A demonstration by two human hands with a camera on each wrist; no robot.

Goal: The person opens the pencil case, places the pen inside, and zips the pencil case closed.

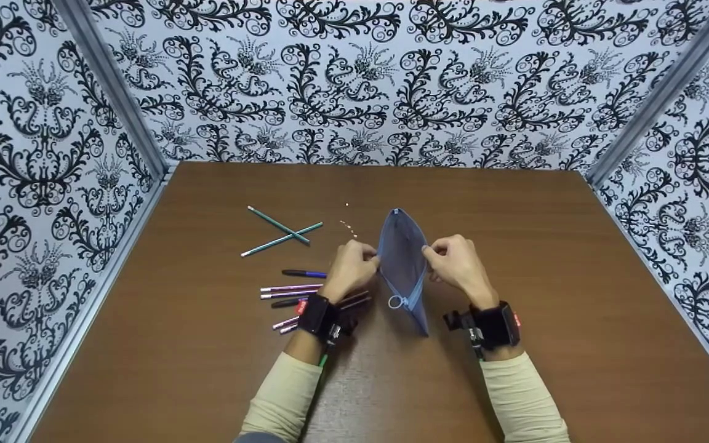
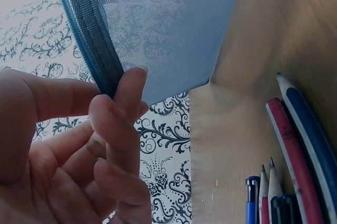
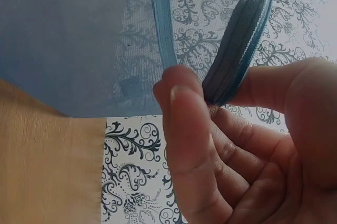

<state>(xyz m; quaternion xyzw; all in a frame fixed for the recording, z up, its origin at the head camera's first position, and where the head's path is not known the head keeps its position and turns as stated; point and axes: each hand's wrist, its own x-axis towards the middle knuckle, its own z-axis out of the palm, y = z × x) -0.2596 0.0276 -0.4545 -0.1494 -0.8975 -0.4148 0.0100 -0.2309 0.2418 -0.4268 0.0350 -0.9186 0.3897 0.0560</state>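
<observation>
Between both hands stands a blue mesh zipper pouch (image 1: 402,258), its zipped top spread apart and its ring pull (image 1: 396,302) hanging on the near side. My left hand (image 1: 351,267) pinches the left zipper edge. The right edge is pinched by my right hand (image 1: 456,264). In the left wrist view, thumb and fingers close on the zipper tape (image 2: 89,34) of the see-through pouch (image 2: 174,29). The right wrist view shows the same kind of pinch on the opposite zipper tape (image 3: 239,40). No item shows inside the pouch's mouth.
Left of the pouch, several striped pencils (image 1: 290,288) and dark pens (image 1: 302,273) lie on the brown table (image 1: 545,246), partly under the left forearm. Farther back, two teal pencils (image 1: 274,223) cross each other. Patterned walls (image 1: 354,92) enclose the table.
</observation>
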